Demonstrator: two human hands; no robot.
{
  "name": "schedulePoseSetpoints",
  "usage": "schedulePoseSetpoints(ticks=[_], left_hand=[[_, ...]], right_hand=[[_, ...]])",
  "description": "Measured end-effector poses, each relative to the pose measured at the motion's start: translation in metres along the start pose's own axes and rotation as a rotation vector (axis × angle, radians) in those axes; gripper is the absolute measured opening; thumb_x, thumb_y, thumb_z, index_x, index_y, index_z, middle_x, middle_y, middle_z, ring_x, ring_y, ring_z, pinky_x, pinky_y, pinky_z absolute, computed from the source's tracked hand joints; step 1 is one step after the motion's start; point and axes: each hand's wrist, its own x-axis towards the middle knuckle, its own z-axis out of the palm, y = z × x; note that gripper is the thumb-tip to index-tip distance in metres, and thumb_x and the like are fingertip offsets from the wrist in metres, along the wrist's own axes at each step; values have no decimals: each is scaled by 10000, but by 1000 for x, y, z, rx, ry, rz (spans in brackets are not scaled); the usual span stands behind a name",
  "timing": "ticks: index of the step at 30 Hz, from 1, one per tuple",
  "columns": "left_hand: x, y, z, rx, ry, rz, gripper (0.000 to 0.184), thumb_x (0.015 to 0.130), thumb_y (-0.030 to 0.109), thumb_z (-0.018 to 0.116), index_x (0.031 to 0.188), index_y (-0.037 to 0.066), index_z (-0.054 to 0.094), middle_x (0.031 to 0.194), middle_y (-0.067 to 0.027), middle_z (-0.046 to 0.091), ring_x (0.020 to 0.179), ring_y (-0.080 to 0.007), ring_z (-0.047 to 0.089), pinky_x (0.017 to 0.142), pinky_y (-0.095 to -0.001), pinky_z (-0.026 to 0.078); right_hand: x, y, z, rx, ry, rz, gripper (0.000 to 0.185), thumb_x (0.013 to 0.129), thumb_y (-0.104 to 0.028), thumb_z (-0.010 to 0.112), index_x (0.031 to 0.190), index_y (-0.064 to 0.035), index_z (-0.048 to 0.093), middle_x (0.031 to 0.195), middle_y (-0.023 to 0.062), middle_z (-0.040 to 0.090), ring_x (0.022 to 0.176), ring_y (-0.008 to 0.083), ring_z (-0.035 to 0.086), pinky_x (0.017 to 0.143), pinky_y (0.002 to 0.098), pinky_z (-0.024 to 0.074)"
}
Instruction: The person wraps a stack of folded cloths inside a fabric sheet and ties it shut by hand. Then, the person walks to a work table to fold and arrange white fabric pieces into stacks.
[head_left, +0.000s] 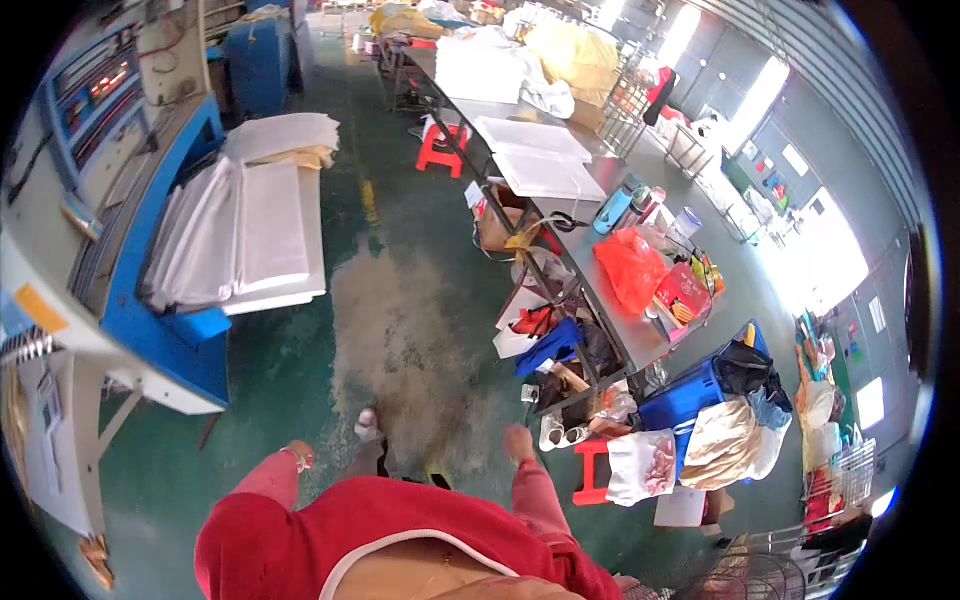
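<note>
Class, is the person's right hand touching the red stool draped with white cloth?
Apart: the head view shows green floor between the right hand and the red stool.

Around me a green floor (270, 400) spreads through the workshop, a pale patch (390, 325) showing mid-aisle. A long metal surface (645, 343) stretches away, a red stool (440, 155) beside it. Daylight glares through tall windows (757, 105) in the grey wall (712, 62).
</note>
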Motion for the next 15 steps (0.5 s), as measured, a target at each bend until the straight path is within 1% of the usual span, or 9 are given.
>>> schedulePoseSetpoints(ticks=[1, 4, 6, 8, 9, 10, 11, 12, 15], left_hand=[[13, 10, -15, -21, 7, -18, 160, 681, 230, 563, 736, 98, 634, 693, -87, 616, 670, -228, 603, 556, -350, 465], [74, 46, -63, -23, 25, -28, 167, 688, 233, 561, 750, 95, 631, 691, -99, 610, 663, -239, 600, 553, -353, 467], [121, 79, -98, 0, 45, -3, 172, 693, 235, 560, 759, 92, 630, 689, -106, 607, 658, -246, 597, 551, -355, 468], [171, 114, -132, 105, 66, 98, 177, 698, 237, 559, 769, 90, 628, 688, -113, 603, 654, -253, 595, 549, -357, 469], [197, 133, -148, 261, 82, 224, 180, 700, 238, 558, 774, 89, 627, 687, -117, 601, 651, -257, 593, 548, -358, 469], [217, 160, -165, 512, 113, 383, 182, 703, 239, 558, 778, 88, 626, 686, -121, 600, 649, -260, 592, 547, -359, 470], [238, 188, -181, 1138, 121, 627, 199, 688, 267, 584, 741, 80, 623, 679, -127, 603, 678, -276, 595, 572, -373, 472], [257, 215, -196, 1109, 140, 700, 206, 708, 268, 577, 759, 70, 610, 682, -123, 593, 655, -276, 585, 569, -375, 472], [321, 313, -240, 1025, 207, 919, 232, 771, 271, 557, 813, 43, 572, 690, -112, 563, 586, -276, 556, 560, -380, 472]], right_hand=[[40, -5, 9, 303, -61, 320, 206, 752, -187, 490, 796, -15, 596, 685, 116, 592, 614, 185, 570, 549, 303, 445], [123, -56, -10, 461, -69, 408, 219, 760, -176, 490, 855, -9, 594, 690, 92, 600, 616, 171, 567, 556, 293, 453], [159, -3, 61, 560, -206, 307, 219, 768, -173, 491, 858, -8, 603, 711, 80, 608, 627, 177, 568, 546, 301, 452], [168, 29, 98, 1269, -271, 761, 209, 771, -146, 504, 904, -14, 597, 727, 76, 615, 631, 192, 575, 535, 306, 461], [173, 15, 88, 1032, -400, 809, 225, 775, -135, 505, 954, -20, 578, 753, 82, 619, 632, 202, 581, 542, 309, 468], [176, -3, 75, 795, -527, 849, 251, 779, -124, 506, 1003, -25, 559, 779, 88, 623, 632, 213, 587, 548, 313, 475], [179, 3, 82, 909, -484, 978, 259, 779, -113, 505, 1022, -35, 546, 793, 99, 620, 637, 219, 591, 539, 313, 472], [180, 12, 89, 1025, -434, 1111, 270, 780, -103, 504, 1042, -45, 533, 807, 110, 618, 642, 225, 596, 530, 314, 469], [202, 16, 79, 1126, -246, 1206, 187, 793, -111, 468, 946, -38, 547, 741, 94, 596, 572, 211, 570, 469, 302, 446]])
